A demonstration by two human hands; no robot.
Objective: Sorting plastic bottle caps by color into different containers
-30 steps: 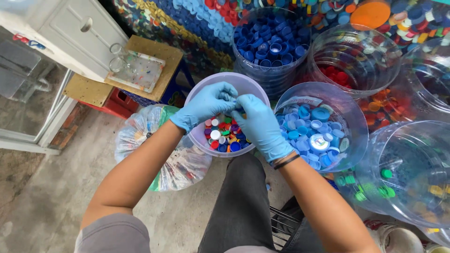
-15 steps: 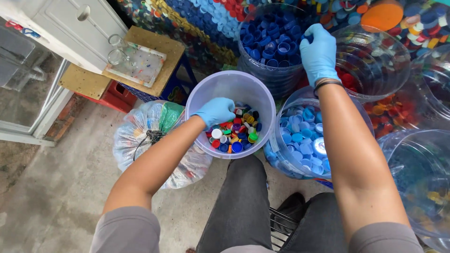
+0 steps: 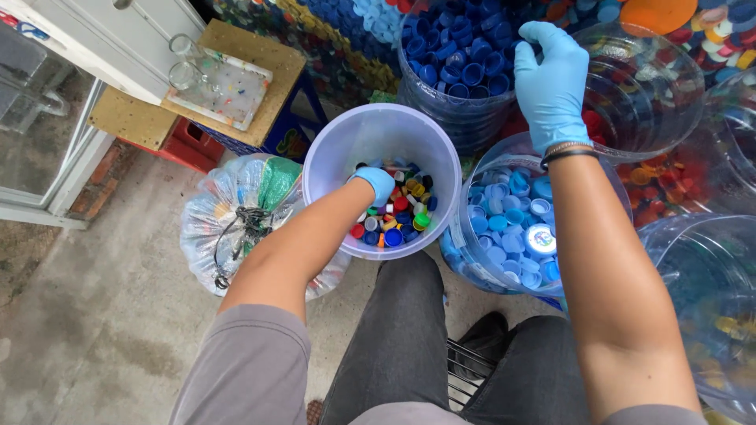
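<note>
Head view: left hand (image 3: 376,182), blue glove, has its fingers down among the mixed caps (image 3: 394,208) at the bottom of the white bucket (image 3: 331,157); they're curled into the pile, but can't tell whether they actually grip a cap. Right hand (image 3: 551,83), gloved too, reaches over the rim of the clear tub of dark blue caps (image 3: 461,67), fingers bent down at its edge; can't see if anything's pinched there either. Bucket sits just ahead of the knees. Beside it on the right, under the right forearm, a tub of light blue caps (image 3: 504,236). Red caps tub (image 3: 661,86) further right. Tied bag (image 3: 236,220) on the floor, left of the bucket.
</note>
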